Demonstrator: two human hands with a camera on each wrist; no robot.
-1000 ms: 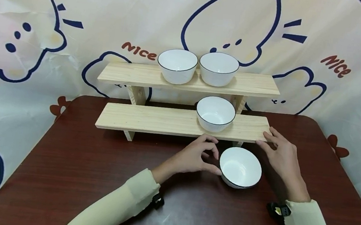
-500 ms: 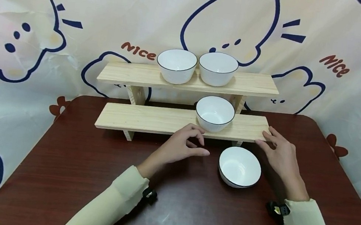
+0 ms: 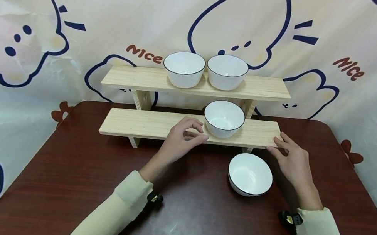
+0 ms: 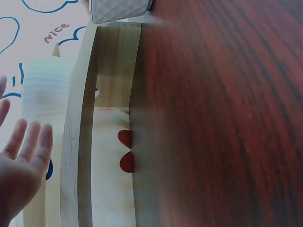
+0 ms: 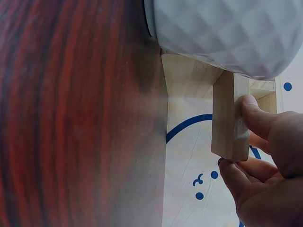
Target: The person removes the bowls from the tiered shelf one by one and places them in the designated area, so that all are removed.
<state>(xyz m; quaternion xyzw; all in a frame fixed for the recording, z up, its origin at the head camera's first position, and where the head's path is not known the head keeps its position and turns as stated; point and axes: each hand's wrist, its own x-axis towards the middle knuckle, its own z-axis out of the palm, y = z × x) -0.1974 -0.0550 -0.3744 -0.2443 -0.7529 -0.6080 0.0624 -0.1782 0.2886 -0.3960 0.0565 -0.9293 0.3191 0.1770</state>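
Note:
In the head view a two-tier wooden shelf point(image 3: 153, 123) stands on the table. My left hand point(image 3: 182, 138) is over the front edge of its lower board, thumb and fingers apart and nothing between them. Just right of its fingertips a white bowl point(image 3: 224, 119) with a dark rim sits upright on that board. My right hand point(image 3: 289, 162) grips the right end of the lower board point(image 5: 232, 116), the thumb on its front edge and the fingers at its end. Between the hands another white bowl point(image 3: 250, 175) stands on the table in front of the shelf.
Two more white bowls, a left one point(image 3: 184, 69) and a right one point(image 3: 227, 72), stand side by side on the upper board point(image 3: 134, 75). Behind the shelf hangs a cartoon-printed cloth point(image 3: 116, 16). The dark wooden table point(image 3: 73, 182) extends toward me.
My left hand has left the bowl on the table and moved up and left to the lower board, beside the bowl there. My right hand has stayed at the board's end.

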